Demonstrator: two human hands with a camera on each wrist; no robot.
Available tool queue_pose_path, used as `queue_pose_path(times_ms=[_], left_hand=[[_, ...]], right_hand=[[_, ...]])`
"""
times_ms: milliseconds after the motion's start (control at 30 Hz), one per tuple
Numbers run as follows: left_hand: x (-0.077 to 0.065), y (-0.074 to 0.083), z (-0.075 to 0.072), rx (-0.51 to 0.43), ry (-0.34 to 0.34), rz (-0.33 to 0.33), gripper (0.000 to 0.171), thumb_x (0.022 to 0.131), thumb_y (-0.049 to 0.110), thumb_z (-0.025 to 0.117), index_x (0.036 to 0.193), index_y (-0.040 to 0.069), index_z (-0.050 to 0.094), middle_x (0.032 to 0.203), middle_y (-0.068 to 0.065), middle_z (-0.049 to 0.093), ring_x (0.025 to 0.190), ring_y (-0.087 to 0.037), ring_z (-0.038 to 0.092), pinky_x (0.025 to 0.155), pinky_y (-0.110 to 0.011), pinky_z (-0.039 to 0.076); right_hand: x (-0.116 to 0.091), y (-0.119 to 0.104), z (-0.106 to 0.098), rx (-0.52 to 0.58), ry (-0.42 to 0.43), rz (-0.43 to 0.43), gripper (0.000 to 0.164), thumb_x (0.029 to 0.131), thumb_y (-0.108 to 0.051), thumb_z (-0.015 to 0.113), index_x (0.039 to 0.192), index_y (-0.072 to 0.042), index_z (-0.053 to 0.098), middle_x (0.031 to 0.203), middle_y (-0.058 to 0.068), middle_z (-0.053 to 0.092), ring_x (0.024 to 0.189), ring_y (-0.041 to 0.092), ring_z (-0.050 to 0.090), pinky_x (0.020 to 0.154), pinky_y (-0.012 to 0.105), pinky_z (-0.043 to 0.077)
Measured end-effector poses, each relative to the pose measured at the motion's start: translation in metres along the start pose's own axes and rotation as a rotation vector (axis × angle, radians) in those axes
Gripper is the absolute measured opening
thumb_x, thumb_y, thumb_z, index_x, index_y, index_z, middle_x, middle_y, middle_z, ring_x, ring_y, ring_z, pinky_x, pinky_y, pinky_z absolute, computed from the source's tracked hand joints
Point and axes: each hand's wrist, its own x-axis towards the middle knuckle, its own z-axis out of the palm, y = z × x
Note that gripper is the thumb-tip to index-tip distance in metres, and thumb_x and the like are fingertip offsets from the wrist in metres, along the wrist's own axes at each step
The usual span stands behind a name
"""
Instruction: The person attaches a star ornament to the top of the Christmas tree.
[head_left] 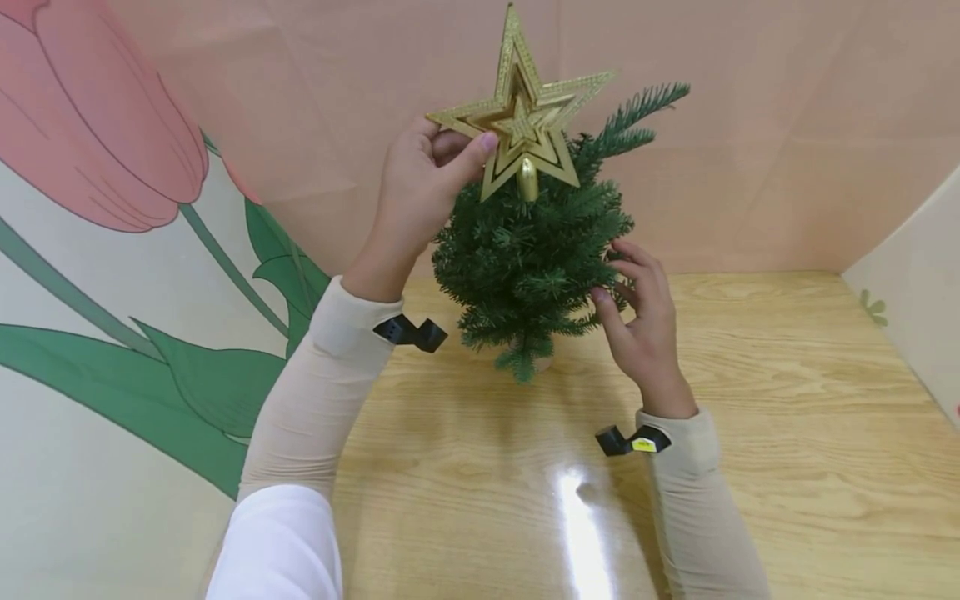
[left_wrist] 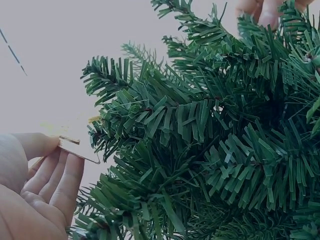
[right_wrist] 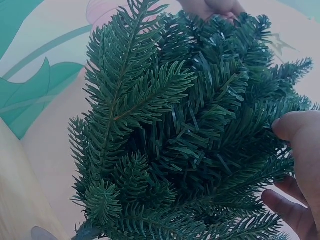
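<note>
A gold star tree topper (head_left: 522, 125) with nested outlines and a short socket at its base stands upright before the top of a small green artificial Christmas tree (head_left: 532, 258). My left hand (head_left: 423, 183) pinches one lower left point of it between thumb and fingers; the left wrist view shows just the star's edge (left_wrist: 82, 151) in that grip. On the tree's right side, my right hand (head_left: 643, 321) touches the outer branches with fingers spread and bent. In the right wrist view its thumb (right_wrist: 295, 125) lies against the needles, other fingers below.
The tree stands on a wood-grain table (head_left: 787, 383), its base mostly hidden by low branches. Behind it hangs a pink backdrop (head_left: 772, 125), with a tulip print (head_left: 105, 108) at left. One long branch (head_left: 637, 117) juts out to the upper right.
</note>
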Motion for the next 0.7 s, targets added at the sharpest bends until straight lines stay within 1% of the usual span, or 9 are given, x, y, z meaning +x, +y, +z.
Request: queue_pose_path(times_ms=[167,267,467,700], left_hand=[[0.000,0.000,0.000,0.034,-0.007,0.004,0.029,0.092,0.013,0.069,0.118,0.003,0.058,0.099,-0.010,0.072,0.085,-0.021,0.063,0.080,-0.032,0.052],[0.000,0.000,0.000,0.055,-0.015,0.007,0.030,0.093,0.015,0.068,0.119,0.005,0.057,0.096,-0.010,0.072,0.084,-0.022,0.063,0.078,-0.032,0.051],[0.000,0.000,-0.001,0.089,-0.023,0.004,0.033,0.093,0.017,0.068,0.122,0.006,0.056,0.095,-0.009,0.072,0.083,-0.022,0.063,0.079,-0.031,0.051],[-0.001,0.000,-0.001,0.121,-0.030,0.000,0.032,0.094,0.016,0.067,0.121,0.004,0.057,0.097,-0.010,0.072,0.083,-0.021,0.063,0.079,-0.031,0.051]], right_hand=[[0.003,-0.017,-0.001,0.009,-0.008,-0.006,0.030,0.091,0.011,0.060,0.120,0.010,0.053,0.145,0.016,0.041,0.129,0.029,0.044,0.099,0.027,0.046],[0.003,-0.026,-0.002,0.016,-0.010,-0.006,0.029,0.092,0.010,0.060,0.120,0.010,0.053,0.144,0.016,0.041,0.129,0.031,0.044,0.099,0.026,0.045],[0.003,-0.027,-0.003,0.018,-0.010,-0.005,0.028,0.092,0.009,0.060,0.120,0.010,0.053,0.145,0.016,0.041,0.129,0.031,0.044,0.099,0.026,0.045],[0.003,-0.030,-0.002,0.016,-0.012,-0.008,0.028,0.091,0.011,0.060,0.119,0.011,0.053,0.144,0.017,0.041,0.129,0.030,0.044,0.100,0.027,0.045]])
